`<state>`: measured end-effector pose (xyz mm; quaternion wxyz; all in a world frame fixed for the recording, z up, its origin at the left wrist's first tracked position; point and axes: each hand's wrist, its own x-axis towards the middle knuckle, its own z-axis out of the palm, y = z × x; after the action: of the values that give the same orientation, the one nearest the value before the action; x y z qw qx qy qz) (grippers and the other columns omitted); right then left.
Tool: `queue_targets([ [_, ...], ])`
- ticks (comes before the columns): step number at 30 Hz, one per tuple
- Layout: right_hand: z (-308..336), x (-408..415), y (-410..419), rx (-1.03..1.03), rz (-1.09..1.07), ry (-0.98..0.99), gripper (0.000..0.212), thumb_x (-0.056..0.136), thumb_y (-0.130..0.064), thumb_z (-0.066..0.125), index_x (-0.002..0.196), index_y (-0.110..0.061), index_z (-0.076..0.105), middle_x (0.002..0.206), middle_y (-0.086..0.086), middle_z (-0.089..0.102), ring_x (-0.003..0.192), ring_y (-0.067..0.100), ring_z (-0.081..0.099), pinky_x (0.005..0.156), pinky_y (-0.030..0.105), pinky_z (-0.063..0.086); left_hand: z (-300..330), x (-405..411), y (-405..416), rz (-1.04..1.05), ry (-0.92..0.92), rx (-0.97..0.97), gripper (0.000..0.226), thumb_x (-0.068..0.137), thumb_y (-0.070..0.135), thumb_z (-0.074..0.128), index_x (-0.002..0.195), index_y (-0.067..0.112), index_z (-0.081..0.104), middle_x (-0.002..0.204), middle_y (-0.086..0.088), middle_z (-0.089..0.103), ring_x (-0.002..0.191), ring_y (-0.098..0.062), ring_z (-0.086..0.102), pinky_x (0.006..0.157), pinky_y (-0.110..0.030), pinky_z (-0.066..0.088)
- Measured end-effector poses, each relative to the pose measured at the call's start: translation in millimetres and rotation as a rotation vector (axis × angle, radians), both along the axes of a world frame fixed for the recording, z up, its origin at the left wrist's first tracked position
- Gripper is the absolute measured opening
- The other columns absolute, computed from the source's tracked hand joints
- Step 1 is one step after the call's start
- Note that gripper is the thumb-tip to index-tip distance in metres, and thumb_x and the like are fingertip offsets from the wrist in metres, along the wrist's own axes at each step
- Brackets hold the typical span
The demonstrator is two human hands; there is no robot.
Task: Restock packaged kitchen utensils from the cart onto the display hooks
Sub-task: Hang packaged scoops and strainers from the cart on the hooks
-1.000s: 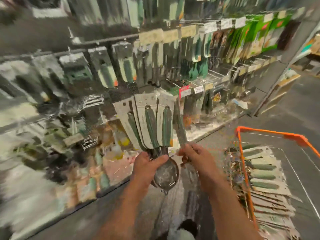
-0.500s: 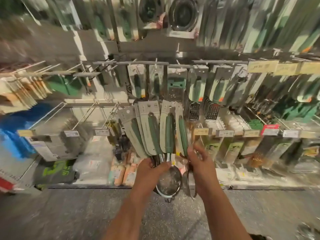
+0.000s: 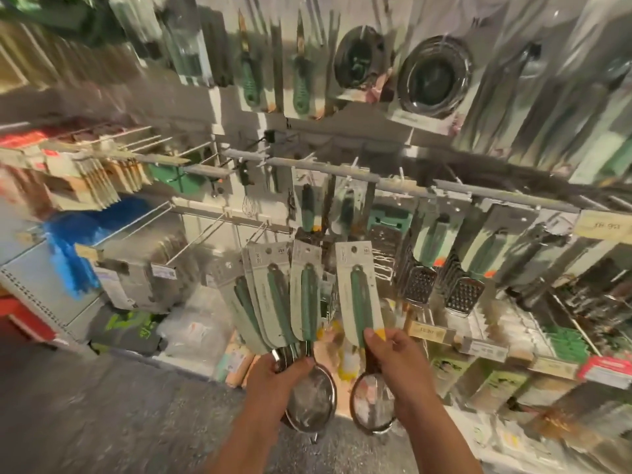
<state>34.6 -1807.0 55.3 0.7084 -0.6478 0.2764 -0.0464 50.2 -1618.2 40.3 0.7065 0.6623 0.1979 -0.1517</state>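
The left hand [image 3: 273, 374] is grasping a fanned bunch of green-handled carded mesh strainers [image 3: 273, 299], while the right hand [image 3: 393, 364], at three o'clock of it, is pinching one separated strainer [image 3: 360, 295], none seemingly hung yet on the grey display hooks [image 3: 219, 220].

Bright overhead store light; heavy motion blur (worst at edges).

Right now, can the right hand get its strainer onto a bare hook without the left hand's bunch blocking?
Probably yes. The right hand holds one strainer apart from the left hand's bunch, and bare hooks lie ahead.
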Motion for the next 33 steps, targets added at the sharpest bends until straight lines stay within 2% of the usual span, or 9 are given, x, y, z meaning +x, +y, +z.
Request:
queue_targets([
  [4, 4, 28, 13, -0.076, -0.03, -0.079, 0.015, 0.095, -0.028, 0.074, 0.1, -0.015, 0.072, 0.079, 0.002, 0.078, 0.065, 0.009, 0.071, 0.059, 0.025, 0.053, 1, 24, 10, -0.016, -0.017, -0.03, 0.023, 0.077, 0.011, 0.088, 0.094, 0.012, 0.073, 0.083, -0.005, 0.08, 0.086, -0.032, 0.076, 0.092, -0.057, 0.058],
  [8, 6, 57, 32, -0.095, -0.1, -0.09, 0.027, 0.094, -0.032, 0.075, 0.115, -0.017, 0.069, 0.086, -0.001, 0.079, 0.076, 0.013, 0.075, 0.066, 0.028, 0.053, 8, 53, 25, -0.074, -0.091, -0.056, 0.027, 0.079, 0.004, 0.085, 0.103, 0.01, 0.074, 0.087, -0.003, 0.08, 0.084, -0.025, 0.078, 0.085, -0.043, 0.061],
  [11, 9, 73, 44, -0.154, -0.172, -0.103, 0.026, 0.095, -0.029, 0.075, 0.109, -0.008, 0.069, 0.08, 0.004, 0.078, 0.066, 0.015, 0.07, 0.065, 0.031, 0.053, 12, 75, 41, -0.124, -0.101, -0.076, 0.04, 0.076, 0.011, 0.089, 0.111, 0.014, 0.069, 0.093, 0.001, 0.08, 0.085, -0.018, 0.078, 0.078, -0.036, 0.06],
  [16, 15, 89, 59, -0.197, -0.301, -0.102, 0.039, 0.093, -0.035, 0.075, 0.118, -0.007, 0.066, 0.084, 0.013, 0.076, 0.067, 0.019, 0.066, 0.064, 0.039, 0.057, 20, 101, 60, -0.255, -0.101, -0.084, 0.014, 0.082, 0.006, 0.083, 0.093, 0.005, 0.074, 0.084, -0.009, 0.079, 0.074, -0.024, 0.077, 0.075, -0.036, 0.06],
  [18, 21, 94, 60, -0.221, -0.337, -0.111, 0.035, 0.095, -0.035, 0.074, 0.119, -0.012, 0.062, 0.087, 0.015, 0.074, 0.068, 0.02, 0.064, 0.054, 0.029, 0.054, 21, 107, 63, -0.275, -0.109, -0.084, 0.009, 0.082, 0.003, 0.082, 0.086, 0.008, 0.076, 0.083, -0.012, 0.079, 0.073, -0.026, 0.077, 0.073, -0.037, 0.06],
  [23, 27, 112, 54, -0.292, -0.398, -0.088, 0.034, 0.091, -0.049, 0.072, 0.105, -0.019, 0.064, 0.082, 0.004, 0.072, 0.078, 0.026, 0.066, 0.078, 0.043, 0.052, 19, 116, 63, -0.302, -0.085, -0.103, 0.017, 0.079, 0.008, 0.086, 0.08, 0.011, 0.07, 0.077, -0.009, 0.077, 0.077, -0.031, 0.076, 0.083, -0.05, 0.06],
  [29, 25, 125, 51, -0.34, -0.364, -0.08, 0.05, 0.097, -0.045, 0.067, 0.13, -0.009, 0.058, 0.087, -0.001, 0.065, 0.081, 0.018, 0.059, 0.077, 0.035, 0.046, 23, 125, 59, -0.272, -0.089, -0.14, 0.044, 0.071, 0.021, 0.093, 0.102, 0.002, 0.068, 0.09, -0.012, 0.079, 0.087, -0.034, 0.077, 0.093, -0.058, 0.058],
  [31, 22, 126, 52, -0.309, -0.339, -0.076, 0.048, 0.099, -0.043, 0.066, 0.135, -0.015, 0.054, 0.094, -0.002, 0.064, 0.089, 0.017, 0.061, 0.086, 0.037, 0.046, 20, 131, 55, -0.266, -0.088, -0.16, 0.06, 0.067, 0.026, 0.094, 0.112, -0.002, 0.066, 0.096, -0.016, 0.078, 0.088, -0.034, 0.077, 0.092, -0.056, 0.059],
  [33, 20, 127, 55, -0.31, -0.335, -0.081, 0.046, 0.1, -0.038, 0.066, 0.137, -0.015, 0.054, 0.095, -0.004, 0.065, 0.091, 0.017, 0.064, 0.086, 0.036, 0.048, 18, 137, 49, -0.246, -0.095, -0.164, 0.045, 0.075, 0.016, 0.09, 0.11, -0.001, 0.068, 0.092, -0.013, 0.079, 0.084, -0.03, 0.078, 0.082, -0.045, 0.062],
])
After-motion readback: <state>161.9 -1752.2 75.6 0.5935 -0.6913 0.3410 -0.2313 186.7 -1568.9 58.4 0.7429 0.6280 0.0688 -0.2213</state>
